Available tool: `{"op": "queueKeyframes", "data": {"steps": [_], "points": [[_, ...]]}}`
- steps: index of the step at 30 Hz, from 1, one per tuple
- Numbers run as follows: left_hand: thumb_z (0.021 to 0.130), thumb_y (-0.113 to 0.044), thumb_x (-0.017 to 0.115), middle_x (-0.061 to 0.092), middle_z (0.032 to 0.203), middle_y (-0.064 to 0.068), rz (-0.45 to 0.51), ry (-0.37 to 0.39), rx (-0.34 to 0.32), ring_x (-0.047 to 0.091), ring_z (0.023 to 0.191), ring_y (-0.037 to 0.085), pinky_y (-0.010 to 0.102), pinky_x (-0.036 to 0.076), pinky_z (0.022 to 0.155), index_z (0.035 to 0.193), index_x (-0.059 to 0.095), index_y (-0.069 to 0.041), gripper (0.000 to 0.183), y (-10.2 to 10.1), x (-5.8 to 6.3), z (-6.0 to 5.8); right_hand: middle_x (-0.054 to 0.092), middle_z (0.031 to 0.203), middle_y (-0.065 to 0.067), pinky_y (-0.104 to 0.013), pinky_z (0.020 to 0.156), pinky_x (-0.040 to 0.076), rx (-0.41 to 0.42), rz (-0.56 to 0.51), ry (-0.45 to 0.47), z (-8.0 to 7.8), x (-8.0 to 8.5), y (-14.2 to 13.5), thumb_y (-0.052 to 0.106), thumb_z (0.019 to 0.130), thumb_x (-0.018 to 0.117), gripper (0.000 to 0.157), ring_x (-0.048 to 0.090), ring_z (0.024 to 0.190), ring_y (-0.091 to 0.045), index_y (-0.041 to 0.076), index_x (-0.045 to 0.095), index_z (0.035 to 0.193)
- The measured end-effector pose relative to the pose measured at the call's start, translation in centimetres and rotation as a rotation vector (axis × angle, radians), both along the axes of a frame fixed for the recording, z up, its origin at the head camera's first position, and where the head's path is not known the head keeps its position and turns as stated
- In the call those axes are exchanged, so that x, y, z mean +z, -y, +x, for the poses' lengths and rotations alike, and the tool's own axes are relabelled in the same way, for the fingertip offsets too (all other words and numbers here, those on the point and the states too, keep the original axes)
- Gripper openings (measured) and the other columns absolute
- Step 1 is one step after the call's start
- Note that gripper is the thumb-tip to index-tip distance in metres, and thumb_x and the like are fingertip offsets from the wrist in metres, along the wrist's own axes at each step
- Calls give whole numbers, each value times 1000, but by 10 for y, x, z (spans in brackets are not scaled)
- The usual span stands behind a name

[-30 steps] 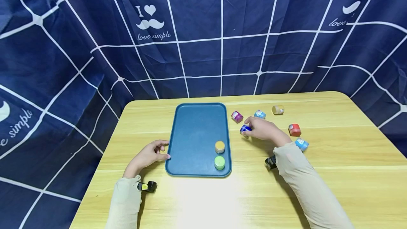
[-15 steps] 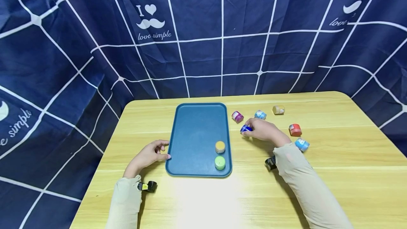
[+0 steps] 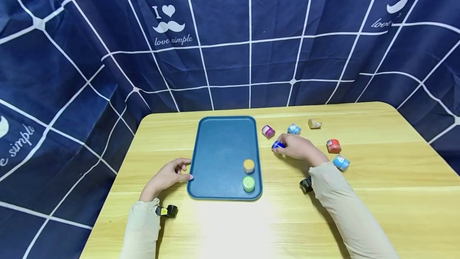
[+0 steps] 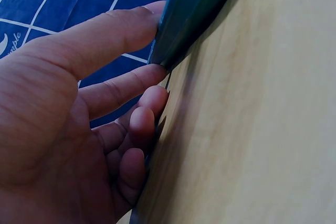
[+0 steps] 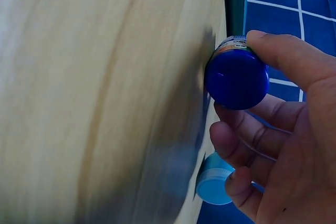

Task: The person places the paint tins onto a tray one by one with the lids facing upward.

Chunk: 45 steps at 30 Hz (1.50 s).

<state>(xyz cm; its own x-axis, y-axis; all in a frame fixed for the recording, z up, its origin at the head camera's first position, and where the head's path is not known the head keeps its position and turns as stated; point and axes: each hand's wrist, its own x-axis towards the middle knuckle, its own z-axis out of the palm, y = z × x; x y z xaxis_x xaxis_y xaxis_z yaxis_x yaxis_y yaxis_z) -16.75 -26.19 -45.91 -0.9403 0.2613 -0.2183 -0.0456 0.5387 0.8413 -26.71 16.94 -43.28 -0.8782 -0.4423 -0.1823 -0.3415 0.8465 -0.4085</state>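
My right hand (image 3: 297, 146) holds a small dark-blue jar (image 3: 278, 145) between thumb and fingers, just right of the tray. In the right wrist view, the jar's smooth round blue end (image 5: 237, 80) faces the camera and a printed label shows behind it. The thumb is on the label side. My left hand (image 3: 168, 176) holds the left rim of the blue tray (image 3: 219, 139), with thumb and index finger at the edge. The left wrist view shows the thumb tip at the tray's rim (image 4: 181, 14) and the other fingers curled below it.
An orange-lidded jar (image 3: 248, 166) and a green-lidded jar (image 3: 248, 184) stand in the tray's near right corner. On the wooden table to the right lie a purple jar (image 3: 268, 132), light-blue jars (image 3: 294, 129), a tan jar (image 3: 314, 123) and a red jar (image 3: 333, 146). A dark-blue curtain (image 3: 230, 67) hangs behind.
The right hand, still at the dark-blue jar, shows it slightly more fully between the fingers. The left hand and tray stay in place.
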Motion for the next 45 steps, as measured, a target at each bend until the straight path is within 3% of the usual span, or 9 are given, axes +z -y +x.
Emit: {"op": "queueKeyframes", "data": {"steps": [5,9,14,24,39,45], "points": [[86,-11,71,45,97,11,-10,4,13,38,81,20,25,33,67,134,50,5,55,-3,7,4,64,91,-7,-33,64,43,-6,1,-9,0,0,1,36,88,66,43,54,73,-17,0,59,112],[85,-18,74,45,97,7,-10,-5,16,39,81,19,26,34,68,134,51,1,57,2,-5,-1,65,93,-9,-37,67,47,1,-7,-31,2,3,1,34,87,66,41,56,76,-18,1,59,111],[84,-20,75,45,96,8,-3,-7,10,39,81,20,26,34,68,133,52,1,58,4,-7,-3,67,100,-15,-42,74,51,14,-35,-52,4,9,2,32,86,68,40,62,83,-21,2,59,110],[84,-19,75,45,96,7,-9,-6,0,40,81,20,26,35,68,133,52,2,58,4,-6,-4,66,99,-11,-30,64,45,19,-93,-85,7,16,8,30,82,72,36,57,75,-15,4,61,105],[84,-19,75,45,97,8,-4,-4,2,39,81,20,26,34,67,134,51,2,59,3,-7,-3,62,95,-8,-28,63,41,38,-209,-121,12,21,23,26,80,73,36,52,72,-14,4,59,105],[83,-19,76,46,96,7,-13,-5,14,40,81,19,25,35,67,133,52,1,59,2,-6,-3,63,98,-8,-32,70,46,24,-222,-99,12,24,27,28,81,73,37,58,82,-20,5,59,106]]}}
